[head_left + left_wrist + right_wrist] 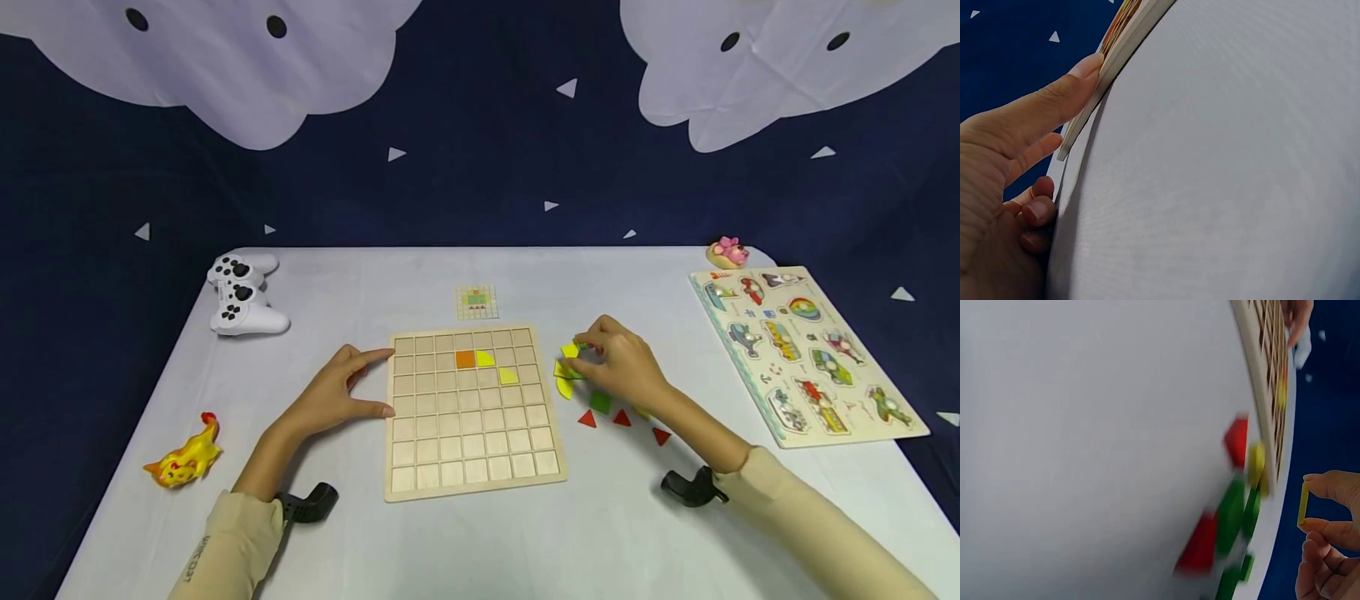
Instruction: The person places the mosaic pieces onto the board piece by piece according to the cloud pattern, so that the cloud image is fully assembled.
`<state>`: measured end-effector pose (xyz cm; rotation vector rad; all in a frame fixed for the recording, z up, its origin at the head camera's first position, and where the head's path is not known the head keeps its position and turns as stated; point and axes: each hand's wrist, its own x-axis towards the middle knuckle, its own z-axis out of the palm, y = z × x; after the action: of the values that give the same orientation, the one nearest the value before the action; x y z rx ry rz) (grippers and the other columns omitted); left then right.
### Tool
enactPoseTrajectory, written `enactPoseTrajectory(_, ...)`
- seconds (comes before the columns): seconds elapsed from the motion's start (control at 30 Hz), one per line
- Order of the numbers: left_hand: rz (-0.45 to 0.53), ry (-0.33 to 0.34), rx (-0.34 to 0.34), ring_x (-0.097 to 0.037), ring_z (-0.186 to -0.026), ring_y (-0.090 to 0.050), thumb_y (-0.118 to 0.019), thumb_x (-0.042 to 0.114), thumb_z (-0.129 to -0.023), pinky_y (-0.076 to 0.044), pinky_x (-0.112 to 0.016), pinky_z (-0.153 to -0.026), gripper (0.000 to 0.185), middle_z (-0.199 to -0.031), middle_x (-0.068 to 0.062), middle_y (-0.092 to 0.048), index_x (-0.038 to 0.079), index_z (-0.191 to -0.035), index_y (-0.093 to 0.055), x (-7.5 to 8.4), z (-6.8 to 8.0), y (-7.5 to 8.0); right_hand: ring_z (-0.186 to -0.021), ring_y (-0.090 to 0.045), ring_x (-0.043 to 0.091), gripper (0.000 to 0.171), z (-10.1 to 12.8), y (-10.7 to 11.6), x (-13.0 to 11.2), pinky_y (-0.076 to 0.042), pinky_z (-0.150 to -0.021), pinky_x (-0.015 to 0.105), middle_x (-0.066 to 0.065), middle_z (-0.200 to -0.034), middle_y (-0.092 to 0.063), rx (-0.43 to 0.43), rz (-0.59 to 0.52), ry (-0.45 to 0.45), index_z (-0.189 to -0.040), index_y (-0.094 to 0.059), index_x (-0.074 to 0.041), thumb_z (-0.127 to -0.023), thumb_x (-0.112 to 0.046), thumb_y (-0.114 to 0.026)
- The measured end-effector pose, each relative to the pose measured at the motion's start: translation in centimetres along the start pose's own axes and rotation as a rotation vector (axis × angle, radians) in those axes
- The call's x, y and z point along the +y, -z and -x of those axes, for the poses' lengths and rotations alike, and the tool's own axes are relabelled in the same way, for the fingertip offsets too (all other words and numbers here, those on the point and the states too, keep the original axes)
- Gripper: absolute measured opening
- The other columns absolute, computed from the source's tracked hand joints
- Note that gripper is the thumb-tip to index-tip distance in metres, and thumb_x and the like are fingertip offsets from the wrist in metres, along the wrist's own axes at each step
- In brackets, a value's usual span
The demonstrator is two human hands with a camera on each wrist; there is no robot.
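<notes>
A wooden grid board point(480, 490) lies in the middle of the table. In its cells sit an orange square point(466, 359) and two yellow quarter-round pieces point(508, 376). My left hand point(330, 398) touches the board's left edge with thumb and index fingertips spread apart; the other fingers are bent in the left wrist view. Right of the board, my right hand point(621, 362) pinches a thin yellow piece point(1303, 504) between thumb and index finger. Below that hand are yellow pieces point(564, 387), a green square point(600, 402) and red triangles point(622, 417), some partly hidden.
A small pattern card point(476, 302) lies behind the board. At the back left is a white game controller point(246, 296), with a yellow toy point(187, 454) nearer me. On the right lie a picture puzzle board point(810, 358) and a pink figurine point(729, 252).
</notes>
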<state>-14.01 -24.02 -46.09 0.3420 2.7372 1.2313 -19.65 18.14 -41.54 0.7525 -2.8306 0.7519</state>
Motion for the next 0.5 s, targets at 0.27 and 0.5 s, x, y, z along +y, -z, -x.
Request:
enactPoseTrajectory(0.27, 0.002, 0.005, -0.002, -0.017, -0.08, -0.036, -0.093, 0.033, -0.066, -0.033, -0.031, -0.072, 0.088, -0.09, -0.005, -0.036, 0.014, -0.143, -0.055, 0.0, 0.0, 0.0, -0.069, -0.054, 0.013, 0.033, 0.4, -1.9, -3.4, -0.045, -0.059, 0.025, 0.006, -0.087, -0.059, -0.024, -0.009, 0.097, -0.098, -0.076, 0.002, -0.077, -0.021, -0.086)
enactPoseTrajectory(0.5, -0.003, 0.004, -0.002, -0.017, -0.08, -0.035, -0.093, 0.033, -0.065, -0.033, -0.031, -0.071, 0.088, -0.089, -0.004, -0.035, 0.014, -0.143, -0.055, -0.1, -0.1, 0.1, -0.068, -0.05, 0.007, 0.031, 1.0, -3.6, -5.3, -0.044, -0.058, 0.021, 0.003, -0.088, -0.06, -0.07, -0.026, 0.149, -0.097, -0.077, -0.002, -0.077, -0.023, -0.086)
